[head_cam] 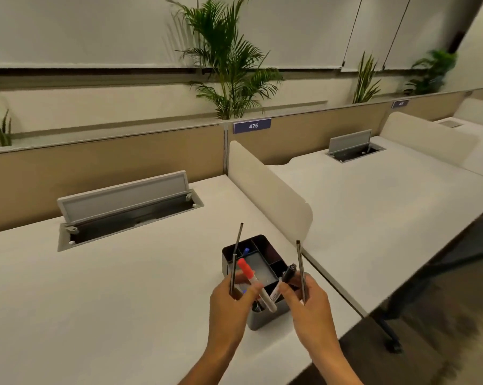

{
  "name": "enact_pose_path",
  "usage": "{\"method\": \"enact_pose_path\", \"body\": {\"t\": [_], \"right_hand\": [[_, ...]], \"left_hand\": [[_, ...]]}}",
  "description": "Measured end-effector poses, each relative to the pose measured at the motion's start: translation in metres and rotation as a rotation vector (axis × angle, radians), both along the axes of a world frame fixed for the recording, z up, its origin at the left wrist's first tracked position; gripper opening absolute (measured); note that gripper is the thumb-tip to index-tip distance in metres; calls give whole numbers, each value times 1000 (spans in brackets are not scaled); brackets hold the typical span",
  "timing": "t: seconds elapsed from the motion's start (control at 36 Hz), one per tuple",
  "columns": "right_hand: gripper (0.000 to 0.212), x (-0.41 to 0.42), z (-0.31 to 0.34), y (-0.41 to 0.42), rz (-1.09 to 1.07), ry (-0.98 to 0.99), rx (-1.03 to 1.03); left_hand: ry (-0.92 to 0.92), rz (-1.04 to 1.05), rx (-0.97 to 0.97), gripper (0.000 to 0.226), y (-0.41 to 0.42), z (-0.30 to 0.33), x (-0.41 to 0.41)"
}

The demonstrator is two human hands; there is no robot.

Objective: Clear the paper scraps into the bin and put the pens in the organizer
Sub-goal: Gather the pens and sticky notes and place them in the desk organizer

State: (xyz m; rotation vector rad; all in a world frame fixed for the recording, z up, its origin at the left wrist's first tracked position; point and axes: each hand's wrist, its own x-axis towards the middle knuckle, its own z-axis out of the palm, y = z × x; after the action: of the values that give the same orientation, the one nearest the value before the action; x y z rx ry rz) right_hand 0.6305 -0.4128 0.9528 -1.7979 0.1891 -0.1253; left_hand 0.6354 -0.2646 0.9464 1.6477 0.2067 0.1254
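Both hands up over the organizer (258,276), a grey box with dark compartments, at about 5 o'clock on the near white desk (109,287), close to its front edge. Left hand (230,300) curled, gripping two things: a thin dark pen (237,251) sticking up toward 12 o'clock, and a red-capped white marker (253,279) slanting from 11 to 5 o'clock, lower end down at the organizer's near compartment. Right hand (308,298) curled too, pinching a thin dark pen (301,270) nearly upright plus a black-capped marker (286,276) tilted toward 1 o'clock, over the organizer's right side. Blue-capped pen (246,250) already sits in a far-left compartment; another dark marker tip shows in the near one. Open cable flap (123,198) at 10 o'clock of organizer. Desk divider (265,187) at 1 o'clock; label 475 (252,125) on the partition; palm plant (226,56) behind
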Motion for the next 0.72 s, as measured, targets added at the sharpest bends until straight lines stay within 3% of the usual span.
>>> {"method": "enact_pose_path", "body": {"t": [0.11,0.33,0.72], "right_hand": [[12,24,-6,-6,46,-25,-93],[9,56,-30,-18,256,57,-214],[15,58,-57,-31,470,185,-207]], "left_hand": [[-57,-27,109,24,-7,-6,20],[18,5,206,24,-21,-24,32],[9,27,421,18,-24,-55,24]]}}
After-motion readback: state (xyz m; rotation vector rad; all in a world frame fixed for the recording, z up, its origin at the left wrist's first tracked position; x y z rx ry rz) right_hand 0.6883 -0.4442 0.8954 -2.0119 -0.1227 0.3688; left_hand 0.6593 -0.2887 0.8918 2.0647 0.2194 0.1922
